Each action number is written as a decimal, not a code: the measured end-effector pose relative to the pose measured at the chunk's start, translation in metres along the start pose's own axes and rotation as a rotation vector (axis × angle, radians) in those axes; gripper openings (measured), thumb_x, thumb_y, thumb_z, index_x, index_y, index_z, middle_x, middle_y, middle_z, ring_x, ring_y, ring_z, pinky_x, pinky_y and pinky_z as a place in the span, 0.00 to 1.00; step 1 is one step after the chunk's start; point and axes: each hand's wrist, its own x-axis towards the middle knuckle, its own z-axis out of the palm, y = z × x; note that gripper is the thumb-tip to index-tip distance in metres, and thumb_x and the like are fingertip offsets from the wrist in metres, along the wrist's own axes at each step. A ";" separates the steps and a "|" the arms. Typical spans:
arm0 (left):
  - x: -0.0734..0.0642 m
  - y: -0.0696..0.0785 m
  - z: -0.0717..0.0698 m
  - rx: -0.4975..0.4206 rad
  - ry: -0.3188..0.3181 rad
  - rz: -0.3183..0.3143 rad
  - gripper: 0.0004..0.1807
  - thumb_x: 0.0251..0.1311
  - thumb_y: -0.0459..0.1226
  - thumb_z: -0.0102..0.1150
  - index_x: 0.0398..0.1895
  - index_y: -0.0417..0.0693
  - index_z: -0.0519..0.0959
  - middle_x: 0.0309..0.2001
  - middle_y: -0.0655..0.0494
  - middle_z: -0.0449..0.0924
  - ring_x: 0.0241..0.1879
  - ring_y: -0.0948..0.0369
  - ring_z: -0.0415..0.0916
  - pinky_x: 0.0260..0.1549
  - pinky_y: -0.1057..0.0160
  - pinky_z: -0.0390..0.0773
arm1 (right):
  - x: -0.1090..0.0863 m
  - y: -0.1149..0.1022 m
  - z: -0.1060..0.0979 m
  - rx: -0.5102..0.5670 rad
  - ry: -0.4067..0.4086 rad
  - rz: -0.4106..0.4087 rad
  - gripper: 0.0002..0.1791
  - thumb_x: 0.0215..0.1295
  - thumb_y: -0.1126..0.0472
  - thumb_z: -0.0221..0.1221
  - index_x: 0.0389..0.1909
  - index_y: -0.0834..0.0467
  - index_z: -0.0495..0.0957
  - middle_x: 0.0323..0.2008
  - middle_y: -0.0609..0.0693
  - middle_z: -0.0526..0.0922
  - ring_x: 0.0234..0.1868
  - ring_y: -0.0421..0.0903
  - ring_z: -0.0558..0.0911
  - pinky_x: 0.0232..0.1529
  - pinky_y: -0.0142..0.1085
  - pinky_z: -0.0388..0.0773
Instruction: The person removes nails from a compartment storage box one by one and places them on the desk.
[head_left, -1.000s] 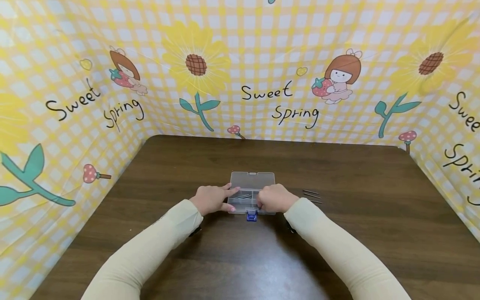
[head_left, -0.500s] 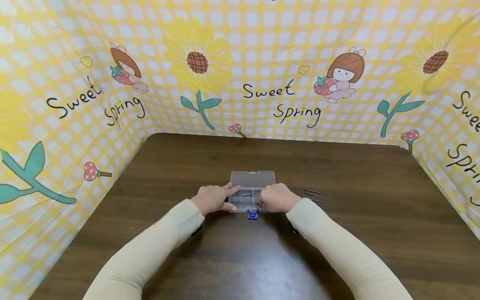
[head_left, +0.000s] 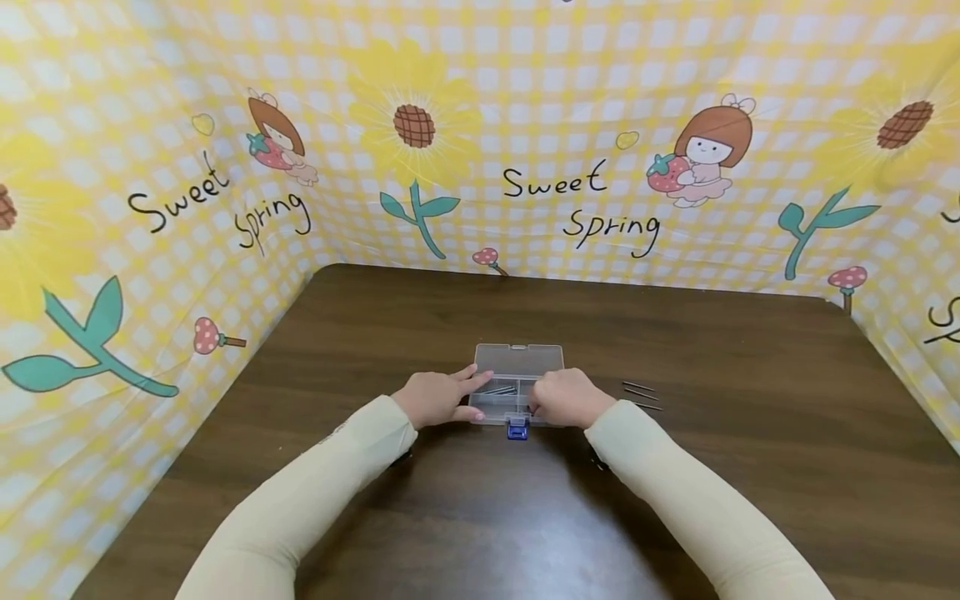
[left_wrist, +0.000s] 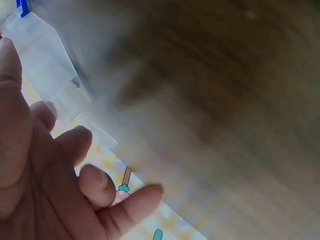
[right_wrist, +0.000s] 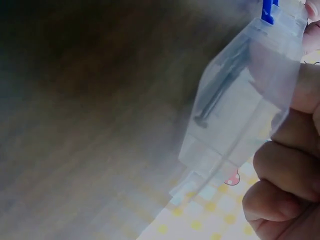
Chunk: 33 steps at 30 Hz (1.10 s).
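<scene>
While tbl (head_left: 480, 508) brn, backdrop (head_left: 525, 92) ylw

Both sleeves (head_left: 315, 483) are long and cream, with small black pieces (head_left: 598, 459) beneath the cuffs (head_left: 396, 422).

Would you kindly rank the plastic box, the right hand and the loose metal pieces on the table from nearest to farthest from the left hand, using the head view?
1. Plastic box: touching the left hand, on its right.
2. Right hand: at the box's right side.
3. Loose metal pieces: on the table, farther right, past the right hand.
</scene>
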 end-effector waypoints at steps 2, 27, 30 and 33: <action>0.000 0.002 0.000 0.049 0.001 -0.014 0.41 0.60 0.64 0.46 0.75 0.63 0.56 0.72 0.56 0.58 0.11 0.63 0.47 0.12 0.65 0.49 | -0.001 0.001 0.000 0.013 -0.016 0.000 0.15 0.57 0.64 0.65 0.13 0.50 0.76 0.15 0.42 0.75 0.18 0.39 0.70 0.21 0.38 0.73; 0.002 0.007 -0.004 0.003 0.024 -0.030 0.41 0.56 0.63 0.51 0.73 0.64 0.60 0.70 0.57 0.61 0.14 0.62 0.51 0.13 0.64 0.49 | 0.000 0.008 -0.012 0.198 -0.136 0.032 0.12 0.59 0.68 0.58 0.18 0.53 0.80 0.20 0.41 0.76 0.21 0.37 0.68 0.25 0.36 0.72; 0.003 0.006 -0.002 0.007 0.024 -0.034 0.41 0.56 0.64 0.51 0.73 0.64 0.59 0.70 0.57 0.61 0.15 0.62 0.55 0.14 0.65 0.49 | 0.000 0.009 -0.016 0.209 -0.137 0.036 0.11 0.60 0.67 0.58 0.22 0.53 0.82 0.23 0.41 0.79 0.23 0.37 0.71 0.28 0.36 0.75; 0.003 0.005 -0.003 0.007 0.020 -0.036 0.41 0.56 0.64 0.51 0.73 0.64 0.59 0.70 0.58 0.61 0.14 0.63 0.53 0.13 0.64 0.49 | -0.001 0.011 -0.020 0.226 -0.131 0.035 0.11 0.61 0.68 0.57 0.23 0.53 0.83 0.25 0.41 0.80 0.24 0.37 0.72 0.30 0.37 0.75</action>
